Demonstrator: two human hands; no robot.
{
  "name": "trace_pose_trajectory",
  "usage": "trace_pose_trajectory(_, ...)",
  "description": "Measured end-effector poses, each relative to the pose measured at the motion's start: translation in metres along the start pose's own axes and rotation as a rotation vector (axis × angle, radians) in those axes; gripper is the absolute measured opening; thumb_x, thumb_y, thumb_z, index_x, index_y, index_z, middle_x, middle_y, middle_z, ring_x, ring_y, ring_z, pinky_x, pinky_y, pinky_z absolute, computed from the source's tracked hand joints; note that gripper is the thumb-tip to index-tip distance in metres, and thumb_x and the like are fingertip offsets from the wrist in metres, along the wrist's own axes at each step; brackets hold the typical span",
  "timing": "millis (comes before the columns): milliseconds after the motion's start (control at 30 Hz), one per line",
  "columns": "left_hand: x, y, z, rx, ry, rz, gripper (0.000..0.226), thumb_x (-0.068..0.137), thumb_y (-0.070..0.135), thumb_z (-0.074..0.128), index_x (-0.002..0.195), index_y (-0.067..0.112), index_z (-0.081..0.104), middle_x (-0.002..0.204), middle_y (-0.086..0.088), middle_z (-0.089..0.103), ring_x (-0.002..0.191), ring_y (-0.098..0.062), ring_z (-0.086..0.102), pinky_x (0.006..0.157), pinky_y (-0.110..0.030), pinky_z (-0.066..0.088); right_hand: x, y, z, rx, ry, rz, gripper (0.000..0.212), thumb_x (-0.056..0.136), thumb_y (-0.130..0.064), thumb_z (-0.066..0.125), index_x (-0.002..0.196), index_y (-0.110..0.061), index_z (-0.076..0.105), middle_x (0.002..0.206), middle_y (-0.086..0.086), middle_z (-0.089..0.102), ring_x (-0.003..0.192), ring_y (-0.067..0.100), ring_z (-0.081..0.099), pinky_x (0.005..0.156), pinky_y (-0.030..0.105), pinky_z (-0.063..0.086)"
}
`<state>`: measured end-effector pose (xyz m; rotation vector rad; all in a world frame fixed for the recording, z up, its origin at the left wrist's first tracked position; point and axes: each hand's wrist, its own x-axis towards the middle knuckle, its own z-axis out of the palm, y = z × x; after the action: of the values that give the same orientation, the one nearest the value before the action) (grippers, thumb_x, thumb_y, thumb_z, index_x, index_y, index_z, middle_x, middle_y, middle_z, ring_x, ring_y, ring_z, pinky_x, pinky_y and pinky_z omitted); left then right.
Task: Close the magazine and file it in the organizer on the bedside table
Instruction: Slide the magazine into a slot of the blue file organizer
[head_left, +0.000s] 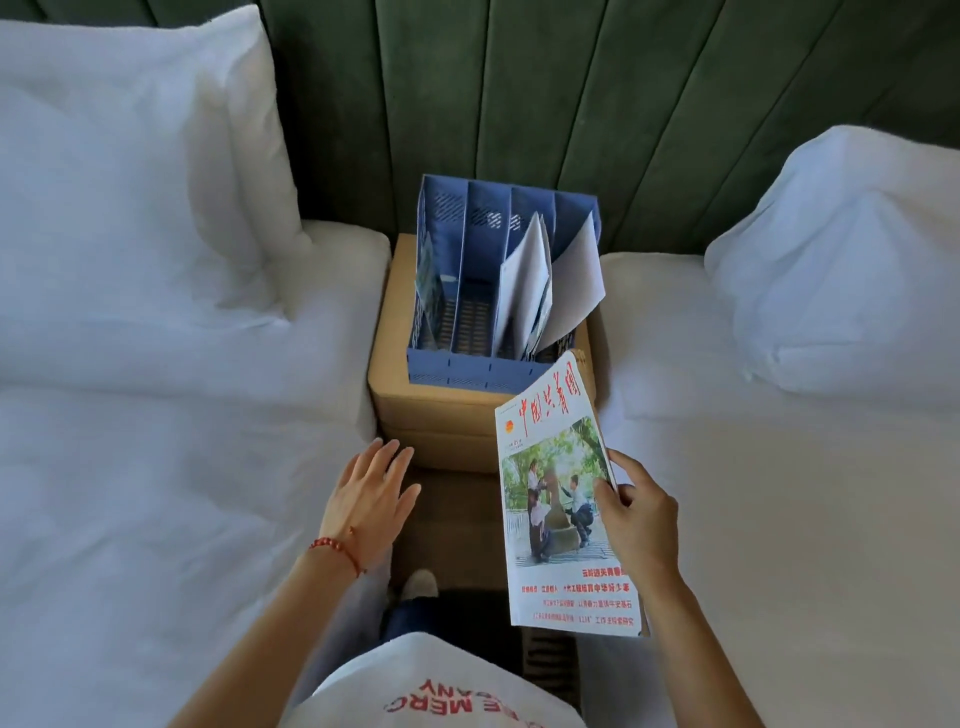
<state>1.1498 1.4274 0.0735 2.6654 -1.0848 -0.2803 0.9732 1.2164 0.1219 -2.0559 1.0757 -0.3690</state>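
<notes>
Your right hand grips the closed, glossy magazine by its right edge, just before the slotted blue plastic organizer on the tan surface; your left hand hovers flat, fingers spread, empty

Left hand spread, right hand gripping

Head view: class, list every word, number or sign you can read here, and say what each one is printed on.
"中国共青团", red title on the magazine cover, held in the right hand.
Red lines at the cover's foot: too blurred to read.
Small print under the title: too small to read.
"E MERC" and "ANY", red, upside down and cut off, on the person's white shirt.
The organizer shows no readable text.
</notes>
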Motion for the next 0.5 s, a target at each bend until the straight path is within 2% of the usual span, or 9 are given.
trace_pose_trajectory(67, 0.026, -0.01, -0.008, -0.009, -0.009, -0.004, 0.049, 0.093, 0.034, 0.04, 0.136, 0.012, 0.033, 0.143, -0.011, 0.038, 0.135, -0.028, 0.026, 0.109, -0.041, 0.025, 0.019, -0.009, 0.007, 0.043, 0.001, 0.012, 0.034, 0.086, -0.015, 0.058, 0.12, -0.015, 0.055, 0.06, 0.0, 0.063, 0.047, -0.006, 0.058, 0.034, 0.008, 0.038)
trace_pose_trajectory(133, 0.047, -0.016, -0.014, -0.021, -0.035, -0.018, 0.049, 0.094, 0.036, 0.038, 0.136, 0.013, 0.032, 0.144, -0.01, 0.037, 0.135, -0.027, 0.024, 0.11, -0.04, 0.024, 0.034, -0.017, 0.011, 0.114, 0.0, 0.036, 0.033, 0.086, -0.013, 0.059, 0.118, -0.015, 0.056, 0.06, -0.007, 0.063, 0.052, -0.004, 0.061, 0.036, 0.01, 0.041)
trace_pose_trajectory(233, 0.071, -0.019, -0.018, -0.126, -0.051, -0.071, 0.047, 0.094, 0.033, 0.039, 0.135, 0.013, 0.034, 0.143, -0.01, 0.038, 0.134, -0.027, 0.027, 0.109, -0.041, 0.028, 0.054, -0.025, 0.013, 0.22, 0.001, 0.058, 0.032, 0.085, -0.007, 0.06, 0.116, -0.013, 0.058, 0.063, -0.007, 0.065, 0.05, 0.0, 0.061, 0.041, 0.015, 0.046)
trace_pose_trajectory(333, 0.091, -0.012, -0.021, -0.342, -0.026, -0.158, 0.043, 0.093, 0.026, 0.045, 0.132, 0.009, 0.038, 0.137, -0.014, 0.044, 0.128, -0.029, 0.034, 0.105, -0.041, 0.032, 0.075, -0.031, 0.013, 0.341, -0.019, 0.082, 0.031, 0.083, -0.004, 0.061, 0.114, -0.011, 0.058, 0.065, -0.012, 0.068, 0.05, 0.002, 0.061, 0.046, 0.014, 0.049)
trace_pose_trajectory(500, 0.122, 0.004, -0.027, -0.694, -0.002, -0.279, 0.036, 0.092, 0.02, 0.047, 0.126, 0.009, 0.044, 0.123, -0.012, 0.057, 0.109, -0.029, 0.054, 0.092, -0.039, 0.045, 0.105, -0.047, 0.01, 0.502, -0.072, 0.115, 0.03, 0.083, -0.003, 0.061, 0.106, -0.021, 0.055, 0.08, -0.001, 0.066, 0.055, -0.002, 0.063, 0.048, 0.011, 0.051)
